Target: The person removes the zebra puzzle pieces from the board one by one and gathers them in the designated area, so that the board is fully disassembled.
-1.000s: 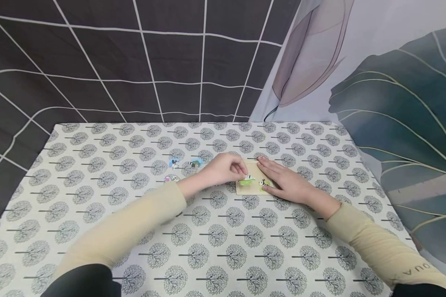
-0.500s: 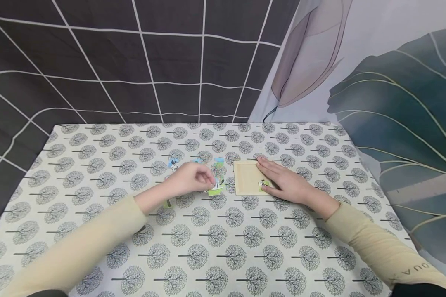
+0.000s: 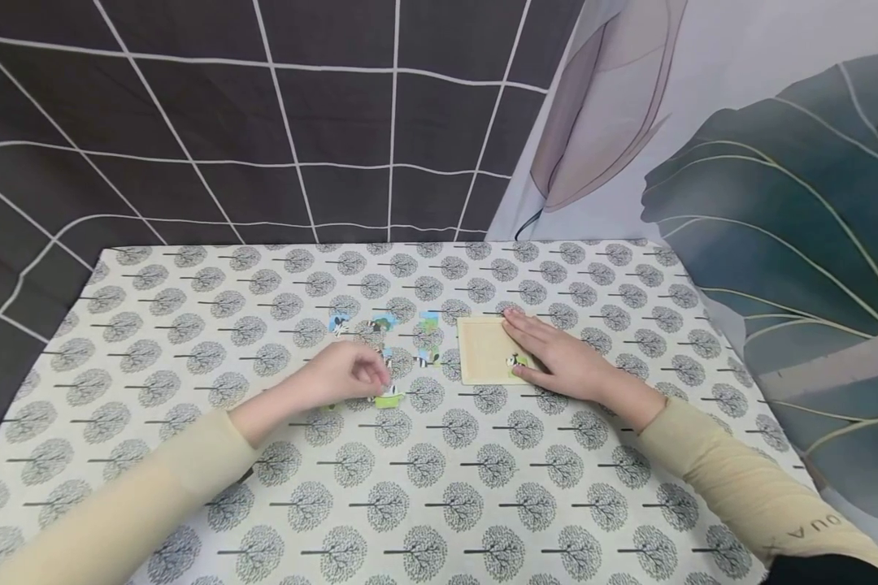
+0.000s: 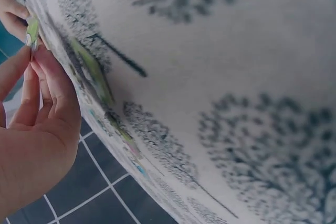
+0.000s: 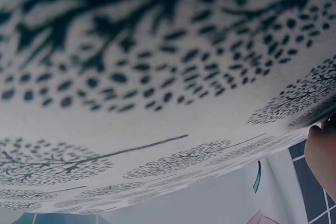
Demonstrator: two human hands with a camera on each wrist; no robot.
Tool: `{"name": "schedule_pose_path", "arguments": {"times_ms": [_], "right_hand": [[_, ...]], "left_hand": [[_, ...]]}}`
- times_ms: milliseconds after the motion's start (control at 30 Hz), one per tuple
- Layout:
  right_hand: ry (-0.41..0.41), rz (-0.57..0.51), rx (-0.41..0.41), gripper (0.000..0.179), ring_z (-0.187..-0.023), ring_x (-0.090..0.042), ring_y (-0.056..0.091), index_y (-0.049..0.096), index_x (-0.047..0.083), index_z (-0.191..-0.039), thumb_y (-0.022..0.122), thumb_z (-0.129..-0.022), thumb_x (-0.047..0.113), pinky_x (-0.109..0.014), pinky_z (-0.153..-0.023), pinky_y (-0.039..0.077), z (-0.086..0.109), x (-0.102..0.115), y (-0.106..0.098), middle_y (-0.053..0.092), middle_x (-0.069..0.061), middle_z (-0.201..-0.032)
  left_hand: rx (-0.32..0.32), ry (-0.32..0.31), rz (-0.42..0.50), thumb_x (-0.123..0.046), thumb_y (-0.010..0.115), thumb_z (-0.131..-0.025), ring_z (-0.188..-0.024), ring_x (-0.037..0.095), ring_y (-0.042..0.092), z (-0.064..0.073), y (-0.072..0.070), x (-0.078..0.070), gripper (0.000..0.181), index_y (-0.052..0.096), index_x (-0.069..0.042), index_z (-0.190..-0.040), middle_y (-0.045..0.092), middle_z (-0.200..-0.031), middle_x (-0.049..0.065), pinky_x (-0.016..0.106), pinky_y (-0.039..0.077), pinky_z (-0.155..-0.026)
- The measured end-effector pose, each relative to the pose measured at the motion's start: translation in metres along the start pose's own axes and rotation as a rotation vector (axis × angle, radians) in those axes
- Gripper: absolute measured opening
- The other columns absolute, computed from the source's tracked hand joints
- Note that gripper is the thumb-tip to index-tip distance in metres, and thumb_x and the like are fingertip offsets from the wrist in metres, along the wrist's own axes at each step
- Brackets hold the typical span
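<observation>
My left hand (image 3: 347, 375) pinches a green-and-white puzzle piece (image 3: 389, 400) between thumb and fingertips. In the left wrist view, that hand (image 4: 44, 111) holds the piece edge-on, clear of the cloth. My right hand (image 3: 559, 357) rests with extended fingers on the right side of a pale wooden puzzle tray (image 3: 481, 325). A green panda piece (image 3: 515, 362) lies in the tray's lower right corner, partly under the right thumb. Only part of the right hand (image 5: 323, 156) shows in the right wrist view.
Loose puzzle pieces lie left of the tray: a blue one (image 3: 339, 324), a blue-green one (image 3: 383, 322), another (image 3: 428, 321) and a panda one (image 3: 428, 358). The left hand partly hides others. A tree-print cloth (image 3: 461, 471) covers the table; a dark grid curtain (image 3: 344, 114) hangs behind.
My left hand has carried the green-and-white piece from over the tray leftward and nearer to me, over the loose pieces. The right hand has stayed on the tray.
</observation>
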State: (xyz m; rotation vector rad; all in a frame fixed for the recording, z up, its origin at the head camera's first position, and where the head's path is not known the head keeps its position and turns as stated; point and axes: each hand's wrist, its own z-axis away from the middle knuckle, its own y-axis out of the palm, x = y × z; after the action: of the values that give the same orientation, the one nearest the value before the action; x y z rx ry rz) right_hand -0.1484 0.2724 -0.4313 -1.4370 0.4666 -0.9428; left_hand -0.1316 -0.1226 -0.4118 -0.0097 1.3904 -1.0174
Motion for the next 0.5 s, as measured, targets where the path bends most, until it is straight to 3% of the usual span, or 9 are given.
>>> {"name": "schedule_pose_path", "arguments": {"times_ms": [500], "right_hand": [[-0.001,0.003,-0.002,0.081,-0.165,-0.035,0.020,0.023,0.006,-0.168,0.059,-0.106,0.045,-0.053,-0.134,0.023,0.0002,0.0002,0.0001,0.016,-0.011,-0.178]], "left_hand": [[-0.015,0.067,-0.144,-0.002,0.077,-0.089,-0.081,0.010,0.068,0.0040,-0.0003,0.0054,0.010,0.076,-0.010,-0.094,0.075,-0.089,0.002,0.024,0.061,-0.079]]}}
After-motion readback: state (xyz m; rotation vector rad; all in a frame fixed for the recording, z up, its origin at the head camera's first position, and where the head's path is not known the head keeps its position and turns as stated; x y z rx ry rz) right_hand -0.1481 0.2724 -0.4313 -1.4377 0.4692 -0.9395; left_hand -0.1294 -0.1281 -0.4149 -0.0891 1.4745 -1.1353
